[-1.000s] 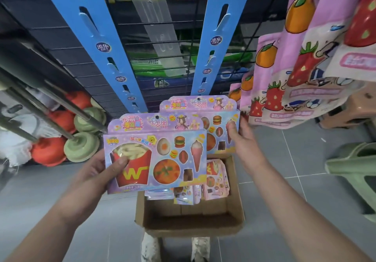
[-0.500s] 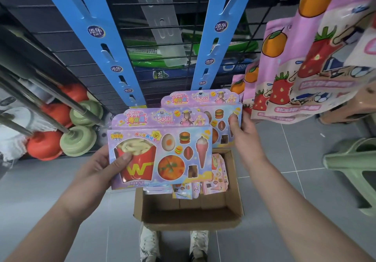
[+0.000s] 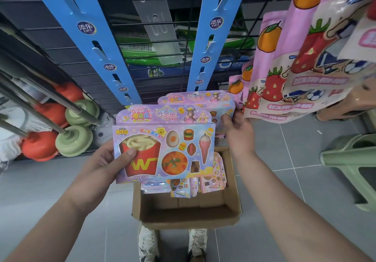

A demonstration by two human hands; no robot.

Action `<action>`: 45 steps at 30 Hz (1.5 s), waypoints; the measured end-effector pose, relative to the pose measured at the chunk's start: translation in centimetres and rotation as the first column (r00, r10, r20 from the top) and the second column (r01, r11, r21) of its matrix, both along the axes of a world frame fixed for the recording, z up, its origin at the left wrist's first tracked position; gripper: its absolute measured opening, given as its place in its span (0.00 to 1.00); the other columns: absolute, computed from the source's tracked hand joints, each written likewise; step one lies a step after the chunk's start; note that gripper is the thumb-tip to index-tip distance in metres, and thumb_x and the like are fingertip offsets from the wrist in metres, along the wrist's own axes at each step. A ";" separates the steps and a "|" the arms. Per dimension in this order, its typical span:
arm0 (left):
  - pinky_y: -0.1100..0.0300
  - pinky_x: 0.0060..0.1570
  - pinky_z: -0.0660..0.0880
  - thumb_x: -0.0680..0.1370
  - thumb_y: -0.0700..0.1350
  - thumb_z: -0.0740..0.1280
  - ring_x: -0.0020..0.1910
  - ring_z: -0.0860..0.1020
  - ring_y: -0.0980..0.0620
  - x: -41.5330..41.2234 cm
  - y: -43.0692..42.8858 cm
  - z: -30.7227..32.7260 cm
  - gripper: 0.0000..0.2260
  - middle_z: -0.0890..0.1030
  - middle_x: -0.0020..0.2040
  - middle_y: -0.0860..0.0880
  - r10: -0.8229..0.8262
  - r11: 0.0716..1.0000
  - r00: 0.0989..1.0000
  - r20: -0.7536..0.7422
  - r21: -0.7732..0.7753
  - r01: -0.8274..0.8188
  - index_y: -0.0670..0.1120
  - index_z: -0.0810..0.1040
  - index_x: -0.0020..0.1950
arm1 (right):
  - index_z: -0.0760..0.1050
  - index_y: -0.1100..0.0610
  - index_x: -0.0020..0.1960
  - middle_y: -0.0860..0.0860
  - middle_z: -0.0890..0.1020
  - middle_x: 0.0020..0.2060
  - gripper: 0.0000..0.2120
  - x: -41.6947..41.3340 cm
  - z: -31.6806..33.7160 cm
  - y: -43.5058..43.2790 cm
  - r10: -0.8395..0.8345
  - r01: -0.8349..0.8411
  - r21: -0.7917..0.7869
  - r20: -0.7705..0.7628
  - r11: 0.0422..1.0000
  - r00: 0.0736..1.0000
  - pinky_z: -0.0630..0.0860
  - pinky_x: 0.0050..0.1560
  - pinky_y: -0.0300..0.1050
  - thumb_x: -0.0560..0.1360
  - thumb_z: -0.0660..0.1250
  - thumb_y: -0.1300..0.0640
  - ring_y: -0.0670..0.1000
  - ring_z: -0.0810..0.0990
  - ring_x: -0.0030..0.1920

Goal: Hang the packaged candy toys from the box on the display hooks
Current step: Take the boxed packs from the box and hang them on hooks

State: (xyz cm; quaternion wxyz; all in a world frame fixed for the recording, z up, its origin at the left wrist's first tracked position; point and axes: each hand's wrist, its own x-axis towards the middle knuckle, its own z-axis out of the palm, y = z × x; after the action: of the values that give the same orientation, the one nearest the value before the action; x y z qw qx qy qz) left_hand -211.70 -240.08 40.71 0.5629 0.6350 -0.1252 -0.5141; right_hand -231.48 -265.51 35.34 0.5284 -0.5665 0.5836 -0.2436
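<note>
Two packs: purple cardboard candy-toy packs with clear windows, both held above the brown cardboard box (image 3: 189, 220).
Left hand (image 3: 101, 166): grips the front pack (image 3: 166, 149) by its left edge, thumb on the red fries carton, over the box's left side.
Right hand (image 3: 238, 127): fingers curled round the rear pack (image 3: 195, 98), over the box's far end.
Inside the box: more packs (image 3: 213, 178) at its far end.
Beyond the box: two blue slotted hanging strips (image 3: 211, 43).

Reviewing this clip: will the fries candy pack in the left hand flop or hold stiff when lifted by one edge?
Probably stiff: the candy pack is flat and unbent though the left hand pinches only its left edge. Likely light, since one thumb and fingers carry it. Its glossy front may be slightly slippery.
</note>
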 end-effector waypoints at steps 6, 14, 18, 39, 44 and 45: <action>0.50 0.52 0.84 0.62 0.65 0.81 0.59 0.85 0.40 -0.7 -1.3 -0.1 0.39 0.85 0.62 0.44 -0.011 1.000 1.000 0.010 -0.013 0.011 0.48 0.79 0.67 | 0.78 0.52 0.59 0.40 0.81 0.50 0.08 -1.3 2.2 1.6 -0.015 0.015 0.037 -0.009 0.999 1.000 0.71 0.38 0.25 0.82 0.65 0.52 0.32 0.80 0.41; 0.51 0.50 0.85 0.60 0.65 0.82 0.59 0.85 0.42 -1.4 -3.8 0.5 0.42 0.85 0.63 0.44 -0.002 0.998 1.000 -0.001 -0.059 0.002 0.49 0.77 0.69 | 0.76 0.44 0.63 0.38 0.85 0.52 0.13 -3.3 6.9 5.4 0.274 -0.293 0.137 0.143 0.946 0.951 0.80 0.48 0.32 0.81 0.63 0.42 0.37 0.84 0.52; 0.44 0.55 0.84 0.72 0.59 0.77 0.62 0.83 0.41 -1.5 -5.1 1.1 0.30 0.83 0.65 0.44 -0.007 0.989 1.000 -0.020 -0.150 0.004 0.49 0.76 0.70 | 0.72 0.36 0.66 0.39 0.83 0.60 0.18 -2.5 7.2 5.0 0.274 -0.285 0.058 0.148 0.957 0.950 0.80 0.62 0.53 0.78 0.63 0.33 0.42 0.82 0.60; 0.61 0.40 0.83 0.81 0.49 0.64 0.50 0.87 0.52 -2.3 -9.5 2.0 0.13 0.88 0.54 0.50 0.002 0.993 0.991 0.137 -0.117 0.015 0.50 0.76 0.65 | 0.72 0.38 0.70 0.39 0.82 0.62 0.22 -1.4 6.8 2.7 0.096 -0.089 -0.043 0.176 0.995 0.980 0.78 0.65 0.50 0.80 0.59 0.32 0.42 0.80 0.63; 0.63 0.39 0.82 0.81 0.50 0.65 0.49 0.87 0.53 -2.4 -9.5 1.2 0.14 0.88 0.54 0.49 -0.001 0.999 0.988 0.155 -0.051 0.009 0.49 0.77 0.66 | 0.72 0.36 0.69 0.38 0.82 0.62 0.21 -1.6 6.0 2.6 0.108 -0.105 -0.032 0.138 0.994 0.985 0.78 0.65 0.49 0.79 0.59 0.32 0.42 0.80 0.63; 0.63 0.39 0.82 0.81 0.51 0.65 0.51 0.87 0.53 -2.5 -9.5 1.1 0.15 0.88 0.55 0.50 0.008 0.999 0.987 0.158 -0.041 -0.001 0.49 0.77 0.66 | 0.72 0.36 0.69 0.38 0.82 0.62 0.20 -1.6 5.8 2.5 0.112 -0.109 -0.030 0.136 0.994 0.984 0.78 0.65 0.49 0.79 0.59 0.32 0.42 0.80 0.63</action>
State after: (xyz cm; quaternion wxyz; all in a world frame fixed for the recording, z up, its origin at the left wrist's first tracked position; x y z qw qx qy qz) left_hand -214.17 -249.63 41.82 0.5651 0.6626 -0.1784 -0.4581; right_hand -233.03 -262.96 41.11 0.5734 -0.5860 0.5107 -0.2589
